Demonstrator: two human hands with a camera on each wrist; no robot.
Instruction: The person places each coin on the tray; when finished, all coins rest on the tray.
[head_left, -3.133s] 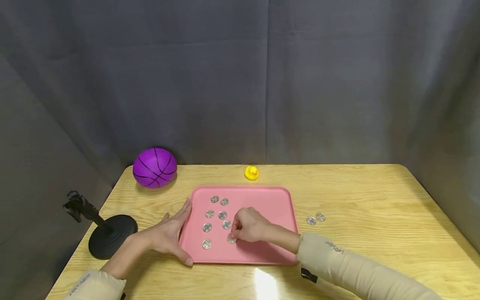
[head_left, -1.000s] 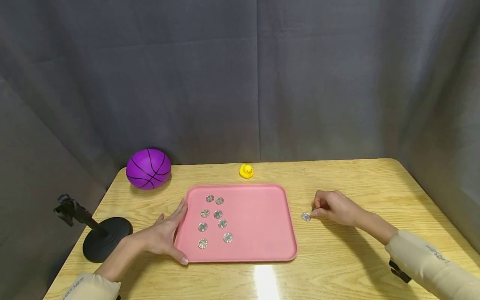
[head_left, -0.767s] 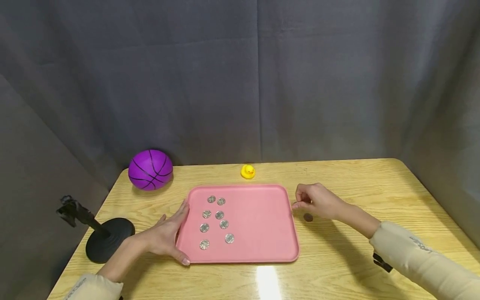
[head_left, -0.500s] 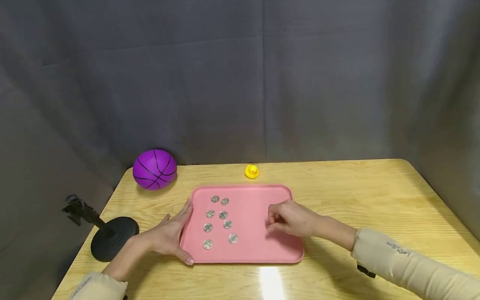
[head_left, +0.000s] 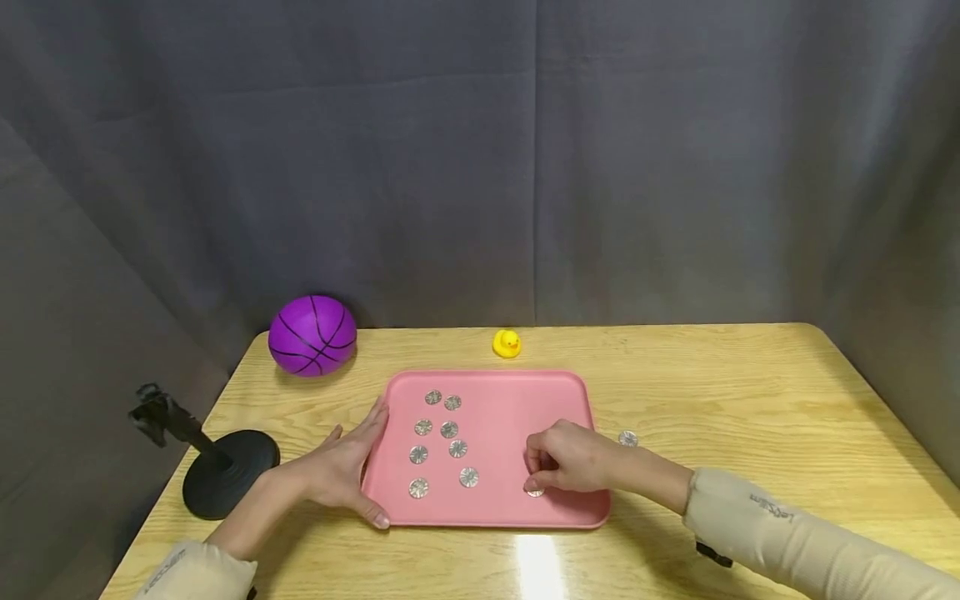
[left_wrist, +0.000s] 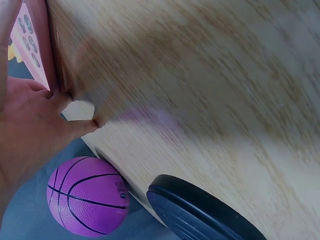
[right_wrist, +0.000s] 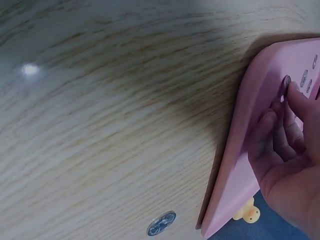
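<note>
My right hand (head_left: 573,457) pinches a silver coin (head_left: 535,492) between thumb and fingertips, low over the right part of the pink tray (head_left: 517,521). In the right wrist view that coin (right_wrist: 286,85) shows at the fingertips near the tray's edge. My left hand (head_left: 333,473) rests spread along the tray's left edge, thumb at the near corner and fingers fairly straight. Several coins, such as a patterned coin (head_left: 468,477), lie in two loose columns on the tray's left half. One more coin (head_left: 627,437) lies on the wooden table to the right, partly behind my right forearm.
A purple ball (head_left: 312,336) sits at the table's back left. In front of it stands a black stand on a round base (head_left: 231,473), left of my left forearm. A yellow rubber duck (head_left: 507,343) sits behind the tray. A grey curtain (head_left: 480,167) hangs at the back.
My right hand set a coin on the tray, went right to the two coins on the table, took one and brought it back over the tray. The left hand stayed on the tray's edge.
</note>
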